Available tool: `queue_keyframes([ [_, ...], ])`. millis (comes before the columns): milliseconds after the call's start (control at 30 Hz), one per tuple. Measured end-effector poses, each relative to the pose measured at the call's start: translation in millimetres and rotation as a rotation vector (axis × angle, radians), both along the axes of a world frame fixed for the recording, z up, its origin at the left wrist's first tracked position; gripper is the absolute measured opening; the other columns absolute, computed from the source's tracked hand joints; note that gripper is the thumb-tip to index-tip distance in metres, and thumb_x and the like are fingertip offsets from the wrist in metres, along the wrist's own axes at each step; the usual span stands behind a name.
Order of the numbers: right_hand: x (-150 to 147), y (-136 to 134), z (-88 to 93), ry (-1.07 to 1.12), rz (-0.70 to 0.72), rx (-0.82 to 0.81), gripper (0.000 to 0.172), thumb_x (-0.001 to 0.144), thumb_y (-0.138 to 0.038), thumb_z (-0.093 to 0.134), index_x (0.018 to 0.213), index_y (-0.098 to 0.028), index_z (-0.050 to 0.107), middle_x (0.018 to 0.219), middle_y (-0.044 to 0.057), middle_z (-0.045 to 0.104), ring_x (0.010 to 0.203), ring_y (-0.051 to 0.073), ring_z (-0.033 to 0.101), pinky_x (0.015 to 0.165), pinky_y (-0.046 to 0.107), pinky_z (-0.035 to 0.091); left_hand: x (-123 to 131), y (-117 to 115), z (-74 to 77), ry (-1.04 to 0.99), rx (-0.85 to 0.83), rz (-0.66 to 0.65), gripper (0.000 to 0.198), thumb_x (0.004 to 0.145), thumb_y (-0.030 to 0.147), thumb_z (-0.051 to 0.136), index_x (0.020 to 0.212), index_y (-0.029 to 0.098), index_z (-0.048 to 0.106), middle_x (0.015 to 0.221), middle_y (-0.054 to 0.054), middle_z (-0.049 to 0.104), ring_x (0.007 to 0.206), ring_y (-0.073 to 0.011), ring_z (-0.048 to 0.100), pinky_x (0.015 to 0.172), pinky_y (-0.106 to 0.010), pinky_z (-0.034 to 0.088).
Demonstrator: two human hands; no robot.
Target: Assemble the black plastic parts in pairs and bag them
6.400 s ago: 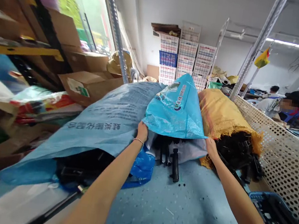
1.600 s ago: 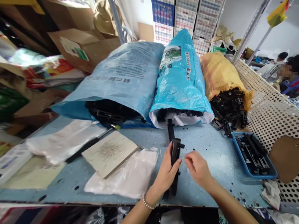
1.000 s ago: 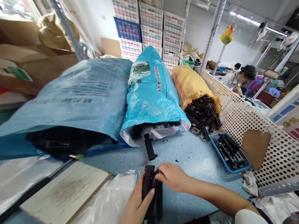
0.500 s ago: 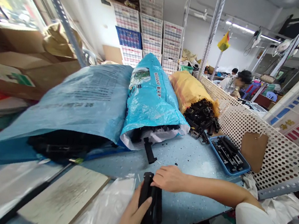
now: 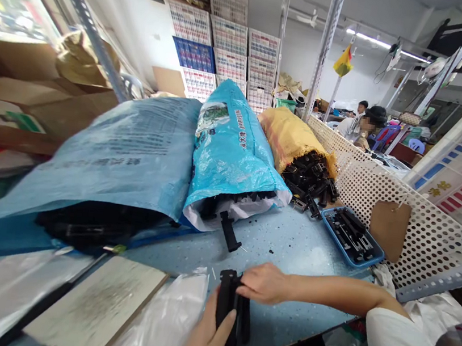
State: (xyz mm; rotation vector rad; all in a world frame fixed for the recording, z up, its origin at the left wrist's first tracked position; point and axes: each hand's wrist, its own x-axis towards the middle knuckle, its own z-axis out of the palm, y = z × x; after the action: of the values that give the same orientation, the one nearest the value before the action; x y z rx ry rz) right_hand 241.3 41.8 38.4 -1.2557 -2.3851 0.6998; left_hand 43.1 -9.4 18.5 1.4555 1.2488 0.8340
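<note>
L hand curled shut, thumb up; R hand crosses leftward, fingertips pinched, forearm abt level.

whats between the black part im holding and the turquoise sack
One loose black piece lies by the sack mouth, otherwise bare blue tabletop; head view.

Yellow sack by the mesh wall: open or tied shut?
Open. The yellow sack lies on its side, and black parts spill from its mouth onto the table.
</note>
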Motion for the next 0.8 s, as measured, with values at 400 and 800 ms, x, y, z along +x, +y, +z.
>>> queue_keyframes([
  [400,4,7,26.0,-0.139,0.053,0.238,0.040,0.102,-0.051,0.047,0.086,-0.018,0.062,0.089,0.012,0.066,0.085,0.022,0.059,0.074,0.034,0.049,-12,20,2.2,-0.111,-0.113,-0.019,0.069,0.092,0.059,0.052,0.148,0.018,0.047,0.150,-0.012,0.055,0.146,-0.0329,0.044,0.125,-0.049,0.032],
  [800,-11,-5,-2.3,-0.069,-0.119,-0.180,0.045,0.104,-0.055,0.038,0.091,-0.018,0.059,0.080,0.003,0.063,0.066,0.015,0.057,0.059,0.026,0.044,-6,9,-22.1,-0.009,0.009,0.022,0.070,0.097,0.058,0.040,0.153,0.018,0.036,0.160,-0.011,0.044,0.153,-0.0272,0.033,0.128,-0.042,0.024],
])
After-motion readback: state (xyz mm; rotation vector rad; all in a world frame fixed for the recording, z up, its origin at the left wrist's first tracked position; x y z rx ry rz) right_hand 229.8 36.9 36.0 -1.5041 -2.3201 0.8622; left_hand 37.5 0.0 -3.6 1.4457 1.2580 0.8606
